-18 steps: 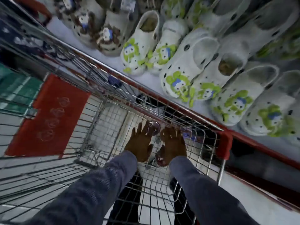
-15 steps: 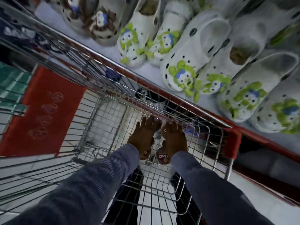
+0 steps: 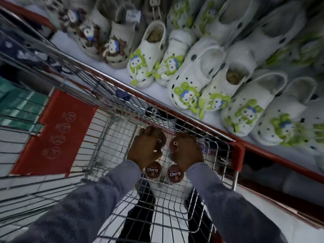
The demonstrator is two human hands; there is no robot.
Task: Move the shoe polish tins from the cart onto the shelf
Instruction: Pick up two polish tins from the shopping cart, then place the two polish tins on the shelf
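Observation:
Both my hands are down inside the wire cart (image 3: pixel 222 155). My left hand (image 3: pixel 146 149) is closed around a dark brown round shoe polish tin (image 3: pixel 160 139) that shows past its fingers. My right hand (image 3: pixel 186 151) grips another brown tin (image 3: pixel 174 144) with part of a white label visible. Two more brown tins marked "Cherry" lie on the cart's wire floor just below my wrists, one on the left (image 3: pixel 153 170) and one on the right (image 3: pixel 175 173). The white shelf (image 3: pixel 112 71) with a red front edge runs diagonally above the cart.
Several white clogs with green charms (image 3: pixel 189 81) and brown-charmed ones (image 3: pixel 112 48) crowd the shelf. A red panel (image 3: pixel 52 134) covers the cart's left side. A red corner guard (image 3: pixel 237 151) caps the cart's rim by the shelf. My dark shoes (image 3: pixel 145 195) show through the wire floor.
My fingers were spread over the tins before; both hands have now curled shut, each around a tin. The view has tilted, so two more tins show below my wrists.

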